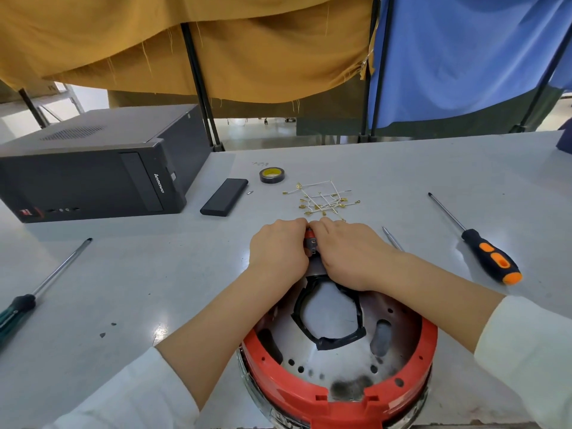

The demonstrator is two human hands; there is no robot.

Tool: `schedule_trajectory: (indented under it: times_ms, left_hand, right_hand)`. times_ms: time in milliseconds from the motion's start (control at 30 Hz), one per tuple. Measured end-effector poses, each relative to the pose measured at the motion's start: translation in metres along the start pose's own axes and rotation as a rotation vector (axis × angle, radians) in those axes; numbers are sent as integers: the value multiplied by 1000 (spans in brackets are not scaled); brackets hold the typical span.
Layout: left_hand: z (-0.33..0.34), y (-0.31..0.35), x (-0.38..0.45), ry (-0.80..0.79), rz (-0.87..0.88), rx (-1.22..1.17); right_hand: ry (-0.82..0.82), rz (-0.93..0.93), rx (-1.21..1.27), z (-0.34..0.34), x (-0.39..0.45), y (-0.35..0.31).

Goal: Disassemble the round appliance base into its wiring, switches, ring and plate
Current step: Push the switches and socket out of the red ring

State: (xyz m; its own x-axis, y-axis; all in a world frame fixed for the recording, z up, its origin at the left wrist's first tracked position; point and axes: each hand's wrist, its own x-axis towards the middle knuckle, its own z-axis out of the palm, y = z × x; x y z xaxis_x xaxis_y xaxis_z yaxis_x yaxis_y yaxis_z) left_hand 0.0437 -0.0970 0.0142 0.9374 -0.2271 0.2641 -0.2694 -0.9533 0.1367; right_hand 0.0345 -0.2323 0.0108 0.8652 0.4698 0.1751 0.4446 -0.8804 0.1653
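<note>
Head view: round appliance base point(337, 366) sits at 6 o'clock on the grey surface point(154, 289), open side up, its red ring point(278, 388) around a perforated metal plate point(337, 357). A loop of black-taped wiring point(328, 317) lies on the plate. At the base's far edge, centre frame, both hands meet: left hand point(278, 252) and right hand point(349, 252) each have fingers curled around a small red-and-grey switch part point(310, 239) pinched between them. Removed white wires with gold terminals point(322, 199) lie just beyond the hands at 12 o'clock. Black tape roll point(271, 175) sits beyond those. Orange-black screwdriver point(483, 246) at 3 o'clock; green-handled screwdriver point(34, 292) at 9 o'clock. Black computer case point(93, 168) at 10 o'clock, with a flat black box point(224, 196) beside it
</note>
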Motion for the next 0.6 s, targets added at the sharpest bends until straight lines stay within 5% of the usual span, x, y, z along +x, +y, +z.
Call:
schedule_trajectory:
  times_ms: [400, 600]
  left_hand:
    - [0, 2, 3, -14, -13, 58]
    - [3, 1, -2, 16, -50, -6]
  right_hand:
    - [-4, 43, 7, 7, 8, -1]
    - [-34, 262, 429, 1, 10, 3]
